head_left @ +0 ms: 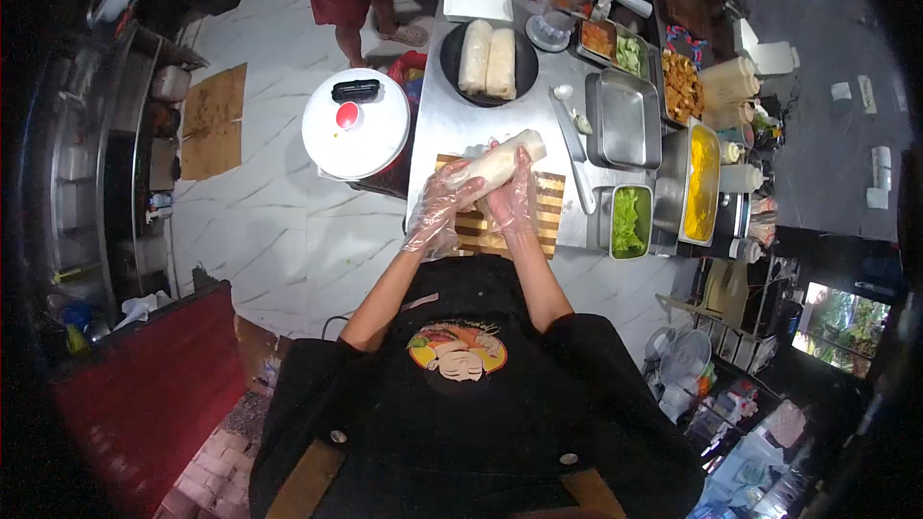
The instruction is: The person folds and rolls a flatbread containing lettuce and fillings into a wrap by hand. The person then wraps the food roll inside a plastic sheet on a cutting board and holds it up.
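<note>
A rolled wrap (496, 164) rests between my two hands, above a striped wooden cutting board (548, 209). My left hand (448, 197), in a clear plastic glove, grips the wrap's left end. My right hand (516, 194), gloved the same way, closes around its right part. The wrap tilts, its right end farther from me. Beyond the board, two more wraps (487, 60) lie side by side on a round black pan (527, 77). A long knife (582, 178) lies on the steel table to the right of the board.
On the right stand an empty steel tray (623, 120), a lettuce container (629, 221), a tray of yellow food (703, 183) and a tray of browned pieces (682, 86). A white-lidded cooler (356, 135) is left of the table. A person's legs (354, 10) show beyond it.
</note>
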Demonstrator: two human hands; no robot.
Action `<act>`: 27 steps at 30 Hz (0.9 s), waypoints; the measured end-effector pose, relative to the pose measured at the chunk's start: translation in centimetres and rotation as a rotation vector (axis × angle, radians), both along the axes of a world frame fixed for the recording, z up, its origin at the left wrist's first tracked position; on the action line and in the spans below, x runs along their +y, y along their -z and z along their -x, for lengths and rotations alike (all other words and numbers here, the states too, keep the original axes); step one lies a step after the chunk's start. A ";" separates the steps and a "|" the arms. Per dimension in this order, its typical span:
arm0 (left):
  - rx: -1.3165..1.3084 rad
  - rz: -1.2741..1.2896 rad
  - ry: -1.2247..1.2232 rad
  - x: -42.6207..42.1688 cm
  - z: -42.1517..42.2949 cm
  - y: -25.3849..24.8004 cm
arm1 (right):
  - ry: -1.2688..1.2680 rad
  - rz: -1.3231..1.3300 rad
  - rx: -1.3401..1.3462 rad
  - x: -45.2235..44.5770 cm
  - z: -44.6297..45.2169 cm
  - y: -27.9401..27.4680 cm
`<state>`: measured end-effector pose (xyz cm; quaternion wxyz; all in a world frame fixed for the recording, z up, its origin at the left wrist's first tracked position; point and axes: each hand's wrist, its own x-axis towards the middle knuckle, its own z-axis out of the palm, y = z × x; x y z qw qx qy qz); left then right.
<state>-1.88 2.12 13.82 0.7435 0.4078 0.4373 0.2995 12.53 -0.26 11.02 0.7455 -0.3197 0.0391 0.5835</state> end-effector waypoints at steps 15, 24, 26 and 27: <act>-0.144 -0.072 0.199 7.6 -2.6 -3.9 | 0.032 -0.083 -0.282 1.9 -5.1 -5.1; -0.087 -0.312 0.255 10.0 -13.3 -5.8 | 0.320 -0.198 -0.199 5.3 -14.0 -6.6; -0.053 -0.401 0.246 10.3 -15.9 -5.4 | 0.350 -0.189 -0.224 5.6 -15.9 -6.7; -0.022 -0.446 0.229 10.3 -17.3 -5.4 | 0.376 -0.176 -0.230 5.8 -16.8 -6.8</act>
